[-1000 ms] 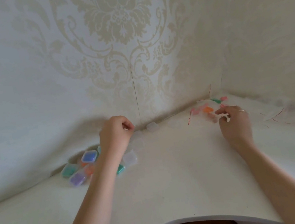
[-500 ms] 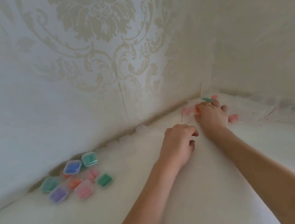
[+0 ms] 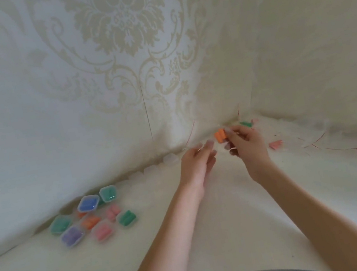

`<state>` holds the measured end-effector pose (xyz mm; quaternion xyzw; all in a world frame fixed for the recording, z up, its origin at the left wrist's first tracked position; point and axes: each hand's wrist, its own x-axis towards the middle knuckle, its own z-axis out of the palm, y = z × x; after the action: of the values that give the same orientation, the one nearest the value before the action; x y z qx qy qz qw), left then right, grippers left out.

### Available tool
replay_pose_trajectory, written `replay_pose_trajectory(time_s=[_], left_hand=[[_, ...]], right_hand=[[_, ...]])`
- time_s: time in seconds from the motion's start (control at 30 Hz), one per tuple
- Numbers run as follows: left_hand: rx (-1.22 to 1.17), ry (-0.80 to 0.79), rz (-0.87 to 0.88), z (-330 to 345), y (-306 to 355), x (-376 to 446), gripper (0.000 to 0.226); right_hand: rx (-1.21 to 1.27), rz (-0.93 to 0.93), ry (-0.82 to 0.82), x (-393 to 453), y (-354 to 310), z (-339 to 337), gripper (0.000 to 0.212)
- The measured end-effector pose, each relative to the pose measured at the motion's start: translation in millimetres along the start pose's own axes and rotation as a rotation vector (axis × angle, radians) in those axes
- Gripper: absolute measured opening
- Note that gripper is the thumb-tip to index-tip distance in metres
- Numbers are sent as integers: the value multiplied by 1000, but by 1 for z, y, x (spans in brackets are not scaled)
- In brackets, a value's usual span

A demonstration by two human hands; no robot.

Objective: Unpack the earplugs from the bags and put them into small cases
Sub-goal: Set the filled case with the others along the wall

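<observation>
Right hand (image 3: 249, 144) fingers pinch clear bag of orange foam earplugs (image 3: 220, 136); left hand (image 3: 197, 159) fingers relaxed open beside it, above white worktop (image 3: 235, 220).

Clear bag (image 3: 227, 137) blurred; maybe around orange earplugs (image 3: 220, 136).

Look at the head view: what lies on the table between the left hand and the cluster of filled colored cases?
Mostly bare white table. Only a row of empty clear cases sits along the wall, between the left hand and the filled cases.
</observation>
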<state>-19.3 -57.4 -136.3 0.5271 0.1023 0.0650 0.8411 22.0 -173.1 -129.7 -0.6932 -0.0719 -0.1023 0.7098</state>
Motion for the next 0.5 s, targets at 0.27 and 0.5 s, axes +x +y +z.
replay_pose_trajectory(time_s=[0.27, 0.5], left_hand=[[529, 61, 410, -34, 20, 0, 25], [649, -188, 219, -59, 14, -8, 16]], right_hand=[[-96, -26, -80, -24, -6, 2, 21], [-251, -86, -372, -27, -2, 4, 15]])
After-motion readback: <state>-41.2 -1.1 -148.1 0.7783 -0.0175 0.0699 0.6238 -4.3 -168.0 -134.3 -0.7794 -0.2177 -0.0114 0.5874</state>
